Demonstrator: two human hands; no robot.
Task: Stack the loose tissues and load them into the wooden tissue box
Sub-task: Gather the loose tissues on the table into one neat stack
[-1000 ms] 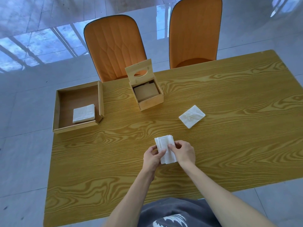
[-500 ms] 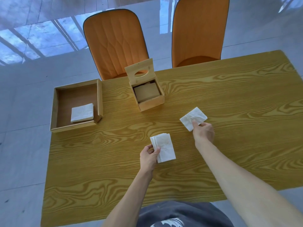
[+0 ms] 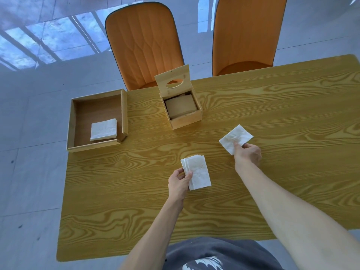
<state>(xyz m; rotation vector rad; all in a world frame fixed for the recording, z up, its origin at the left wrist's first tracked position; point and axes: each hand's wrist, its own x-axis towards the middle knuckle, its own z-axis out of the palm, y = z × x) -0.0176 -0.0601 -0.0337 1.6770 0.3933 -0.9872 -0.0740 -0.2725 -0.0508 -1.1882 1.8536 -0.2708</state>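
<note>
My left hand (image 3: 180, 182) grips a small stack of white tissues (image 3: 197, 172) by its left edge, just above the table. My right hand (image 3: 247, 154) pinches the near corner of a loose white tissue (image 3: 234, 138) to the right of the stack. The wooden tissue box (image 3: 183, 114) stands at the far middle of the table with its slotted lid (image 3: 172, 80) tilted up and a brown insert board inside. Another folded tissue pile (image 3: 103, 129) lies in the wooden tray (image 3: 72, 121) at the far left.
The wood-grain table (image 3: 272, 114) spreads wide on the right and in front of me. Two orange chairs (image 3: 144, 43) stand behind the far edge. The tray overhangs the table's left side above a glossy tiled floor.
My right hand left the stack, reached right and closed on the loose tissue's corner. My left hand kept the stack, shifting slightly.
</note>
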